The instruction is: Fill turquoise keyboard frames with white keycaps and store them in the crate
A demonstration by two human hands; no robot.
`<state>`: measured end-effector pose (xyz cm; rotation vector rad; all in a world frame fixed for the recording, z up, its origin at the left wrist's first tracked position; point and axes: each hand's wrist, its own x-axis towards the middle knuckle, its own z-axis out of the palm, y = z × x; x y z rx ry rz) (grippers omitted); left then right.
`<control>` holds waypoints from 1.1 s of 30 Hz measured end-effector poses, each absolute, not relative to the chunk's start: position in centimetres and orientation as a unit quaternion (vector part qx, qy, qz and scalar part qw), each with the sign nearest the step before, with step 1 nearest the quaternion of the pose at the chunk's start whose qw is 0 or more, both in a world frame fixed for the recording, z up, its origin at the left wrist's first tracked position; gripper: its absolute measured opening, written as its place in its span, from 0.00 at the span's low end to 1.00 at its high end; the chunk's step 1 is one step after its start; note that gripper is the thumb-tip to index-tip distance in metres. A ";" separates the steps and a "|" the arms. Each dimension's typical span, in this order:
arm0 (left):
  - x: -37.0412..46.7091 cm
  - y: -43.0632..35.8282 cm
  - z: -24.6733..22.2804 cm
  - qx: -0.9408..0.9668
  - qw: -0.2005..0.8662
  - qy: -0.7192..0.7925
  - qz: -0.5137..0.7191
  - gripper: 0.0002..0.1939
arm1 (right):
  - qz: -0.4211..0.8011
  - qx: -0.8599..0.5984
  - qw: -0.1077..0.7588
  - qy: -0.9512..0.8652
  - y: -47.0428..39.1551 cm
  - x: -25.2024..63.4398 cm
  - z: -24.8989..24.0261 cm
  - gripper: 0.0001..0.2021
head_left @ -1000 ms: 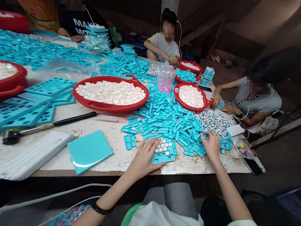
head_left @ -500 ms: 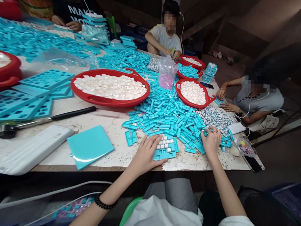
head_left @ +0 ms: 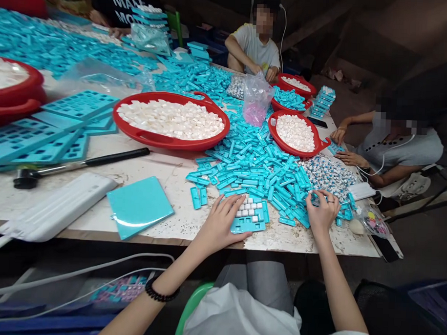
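My left hand [head_left: 221,221] holds a small teal keypad panel [head_left: 249,227] flat on the table, fingers along its left and far side and thumb at its near edge. Rows of white keycaps [head_left: 248,207] fill its upper part; square sockets show along the near side. My right hand [head_left: 321,212] is at the right end of a heap of teal strip-shaped pieces [head_left: 260,173], thumb and fingertips pinched together. Whatever lies between those fingertips is too small to make out. Small white-and-blue parts [head_left: 329,173] lie spread just beyond it.
Red baskets of white keycaps stand behind the heap, a large one [head_left: 169,143] and a smaller one [head_left: 297,150]. To the left lie a teal square plate [head_left: 141,208], a white power strip [head_left: 61,208] and a black-handled tool [head_left: 114,156]. Co-workers sit across and at right.
The whole view has shifted slightly, with the table appearing a little further right and up. My right hand stays by the heap, its fingers slightly changed. My left hand keeps its hold on the panel.
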<state>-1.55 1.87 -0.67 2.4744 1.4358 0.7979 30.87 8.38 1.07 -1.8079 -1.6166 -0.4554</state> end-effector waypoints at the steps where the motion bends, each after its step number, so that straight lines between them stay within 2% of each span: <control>1: -1.5 1.8 -0.6 0.830 0.085 0.482 0.268 0.50 | -0.146 -0.683 0.350 -0.624 8.3 30.7 1.3 0.13; 6: -1.5 1.7 -0.5 0.828 0.083 0.487 0.264 0.49 | 0.129 -0.607 0.463 -0.633 7.2 28.2 3.1 0.11; 9: -1.4 1.7 -0.4 0.826 0.092 0.489 0.265 0.50 | 0.221 -0.544 0.443 -0.678 5.6 25.1 4.2 0.08; 14: -1.3 1.7 -0.3 0.823 0.100 0.491 0.269 0.49 | 0.226 -0.403 0.344 -0.818 3.6 20.5 4.4 0.08; 19: -1.2 1.6 -0.3 0.817 0.105 0.495 0.277 0.46 | 0.146 -0.352 0.243 -0.892 3.6 19.4 2.6 0.10; 27: -1.1 1.6 -0.5 0.817 0.101 0.491 0.284 0.47 | 0.079 -0.340 0.197 -0.916 3.6 19.2 2.6 0.06; 33: -1.2 1.5 -0.4 0.818 0.106 0.492 0.280 0.45 | 0.055 -0.331 0.181 -0.924 3.7 18.9 2.7 0.07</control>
